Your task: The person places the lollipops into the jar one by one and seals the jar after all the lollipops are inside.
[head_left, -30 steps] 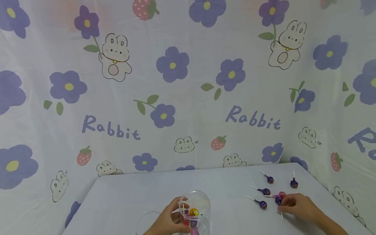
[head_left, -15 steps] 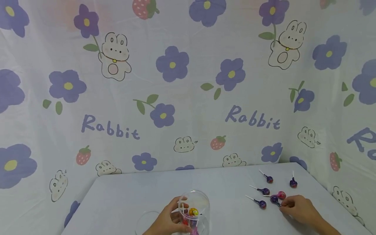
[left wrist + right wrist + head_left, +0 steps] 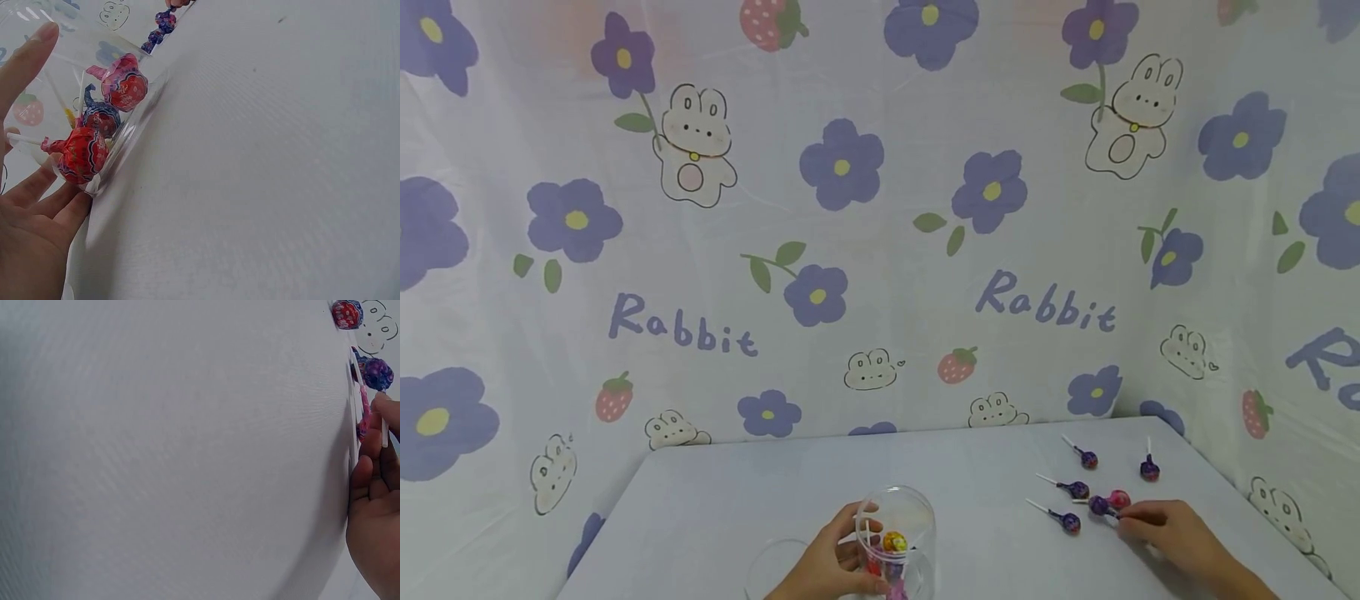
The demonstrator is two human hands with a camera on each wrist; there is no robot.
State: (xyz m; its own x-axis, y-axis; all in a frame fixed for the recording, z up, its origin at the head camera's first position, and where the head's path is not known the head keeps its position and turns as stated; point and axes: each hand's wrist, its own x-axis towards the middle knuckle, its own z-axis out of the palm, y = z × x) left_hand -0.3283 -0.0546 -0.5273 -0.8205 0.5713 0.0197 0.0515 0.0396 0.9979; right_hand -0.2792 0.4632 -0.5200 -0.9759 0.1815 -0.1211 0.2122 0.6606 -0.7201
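My left hand (image 3: 831, 557) grips a clear plastic jar (image 3: 927, 533) by its side, thumb in front and fingers behind. Inside the jar lie several wrapped lollipops: a yellow one (image 3: 895, 542) shows from above, while a red one (image 3: 82, 156), a pink one (image 3: 127, 89) and a blue one (image 3: 102, 120) show through the wall in the left wrist view. Over at the right, my right hand (image 3: 1180, 533) pinches the stick of a purple lollipop (image 3: 1098, 505) between thumb and fingertips. Its wrapped head (image 3: 378, 374) points away from the hand, overlapping a pink lollipop (image 3: 1120, 497) behind it.
More purple lollipops lie on the white table (image 3: 985, 500): one nearest (image 3: 1070, 523), one behind it (image 3: 1078, 490), and two farther back (image 3: 1088, 459) (image 3: 1150, 469). A clear round lid (image 3: 758, 557) lies left of my left hand. A patterned curtain (image 3: 880, 250) borders the table.
My right hand has shifted its grasp from around the purple lollipop to its stick, and the lollipop's head has swung left. The left hand and jar stay in place.
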